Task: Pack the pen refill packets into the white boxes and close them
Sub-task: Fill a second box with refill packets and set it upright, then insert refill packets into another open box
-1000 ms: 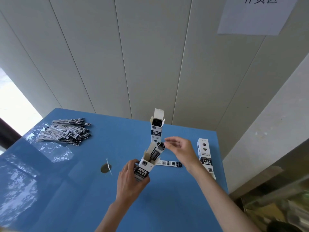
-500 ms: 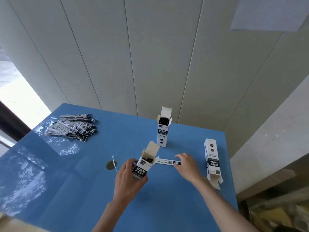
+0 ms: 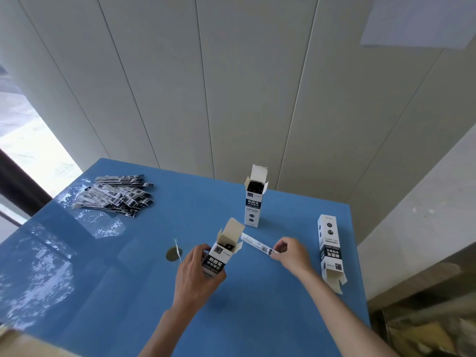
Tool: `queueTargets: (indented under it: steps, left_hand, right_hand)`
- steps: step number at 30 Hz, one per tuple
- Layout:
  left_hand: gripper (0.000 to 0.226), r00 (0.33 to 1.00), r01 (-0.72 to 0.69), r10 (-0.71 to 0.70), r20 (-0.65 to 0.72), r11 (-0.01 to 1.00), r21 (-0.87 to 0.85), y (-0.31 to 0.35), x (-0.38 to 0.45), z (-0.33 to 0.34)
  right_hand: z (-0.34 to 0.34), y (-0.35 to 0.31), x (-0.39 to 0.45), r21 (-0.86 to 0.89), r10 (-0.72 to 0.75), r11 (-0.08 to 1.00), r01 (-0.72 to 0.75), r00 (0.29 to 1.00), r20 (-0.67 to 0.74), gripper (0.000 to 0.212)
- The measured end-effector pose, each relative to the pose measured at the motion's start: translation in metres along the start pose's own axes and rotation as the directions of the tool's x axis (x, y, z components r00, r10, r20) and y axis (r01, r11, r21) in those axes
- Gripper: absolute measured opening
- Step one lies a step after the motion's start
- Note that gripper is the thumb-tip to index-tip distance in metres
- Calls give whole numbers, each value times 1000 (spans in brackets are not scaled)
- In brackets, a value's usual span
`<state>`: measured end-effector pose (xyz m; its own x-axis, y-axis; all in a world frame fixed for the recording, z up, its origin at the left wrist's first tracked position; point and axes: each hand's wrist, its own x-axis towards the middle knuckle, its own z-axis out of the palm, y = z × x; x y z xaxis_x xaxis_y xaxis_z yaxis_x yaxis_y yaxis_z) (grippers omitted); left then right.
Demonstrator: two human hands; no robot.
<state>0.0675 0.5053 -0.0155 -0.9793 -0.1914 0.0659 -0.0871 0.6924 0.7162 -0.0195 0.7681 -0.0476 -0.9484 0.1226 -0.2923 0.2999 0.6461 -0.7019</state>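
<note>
Three white boxes (image 3: 253, 202): left hand (image 3: 197, 274) grip clamps one, right hand (image 3: 291, 253) pinches one packet (image 3: 257, 244).

Three white boxes are showing on the bench: one (image 3: 215, 256) standing open at lower centre, one (image 3: 253, 202) standing open just above centre with dark packets filling it, and one (image 3: 330, 247) lying at the right with its flap open. One single packet (image 3: 258, 244) is lying between the centre box and the right side. One pile of packets (image 3: 116, 195) is sitting at the upper left of the bench, too overlapped for counting. Two hands are appearing, one left (image 3: 197, 274), one right (image 3: 292, 253). One bench (image 3: 270, 318) is carrying it all.
</note>
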Motion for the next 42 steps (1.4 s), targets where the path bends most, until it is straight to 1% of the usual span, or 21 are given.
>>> queueTargets:
  steps: [1,2,3,5,7,8,10,12,15,19,21,24,26,28,30,32,35,37,40,42]
  left_hand:
    - [49,1000,1,-1,3,1000,-1,0,0,1]
    - [49,1000,4,-4,5,1000,-3,0,0,1]
    - [49,1000,10,-10,9,1000,-3,0,0,2]
    - [48,1000,21,-21,11,1000,-2,1,1,4]
    - [48,1000,26,-26,11,1000,3,2,1,6]
    - [49,1000,25,-25,10,1000,3,2,1,7]
    - [49,1000,10,-10,10,1000,7,3,1,9]
    - [49,1000,2,-2,17,1000,5,4,0,12]
    - [50,1000,0,0,25,1000,-2,7,0,14]
    - [51,999,-39,39,23,999,-21,15,-3,18]
    - [52,998,-61,62,14,998,-25,20,-4,20]
    - [53,997,-77,77,10,997,-29,25,-6,24]
    - [53,996,-85,86,16,996,-26,28,-6,26]
    - [53,996,-86,87,20,996,-29,30,-5,28]
    - [52,997,-78,79,24,996,-41,32,-5,29]
    - [52,998,-57,60,34,996,-67,37,-4,30]
    - [53,996,-37,46,74,993,-114,50,-1,34]
    - [55,993,-13,33,114,986,-165,61,4,41]
    - [60,983,-1,42,176,974,-225,79,14,54]
    - [65,975,-20,72,208,969,-246,92,20,64]
  right_hand:
    - [-5,-4,-2,175,3,985,-4,1000,6,17]
    - [-11,-8,-4,354,11,935,-15,1000,14,15]
    - [-18,-14,-6,515,25,857,-33,999,24,13]
    - [-34,-27,-11,729,48,683,-49,999,22,7]
    - [-51,-40,-16,841,57,541,-31,998,0,7]
    - [-58,-46,-17,868,59,497,-15,998,-16,9]
    - [-73,-57,-21,891,41,453,36,997,-61,14]
    - [-84,-66,-24,897,0,433,93,995,-103,18]
    - [-92,-80,-28,866,-78,473,161,987,-141,20]
    - [-85,-90,-34,789,-164,581,201,978,-128,19]
    - [-77,-90,-37,758,-191,624,189,978,-86,19]
    - [-64,-87,-42,673,-245,725,146,968,55,25]
    - [-58,-85,-45,583,-295,792,182,950,104,28]
    - [-58,-83,-46,549,-298,808,215,952,66,28]
    - [-64,-81,-46,538,-267,812,226,964,-2,24]
    - [-70,-76,-44,488,-245,841,236,968,-46,22]
    - [-76,-64,-41,300,-267,913,276,961,-72,18]
    - [-80,-56,-41,170,-278,942,291,956,-93,18]
    - [-85,-42,-41,-22,-317,948,317,940,-126,17]
    - [-90,-35,-43,-95,-327,944,316,936,-133,16]
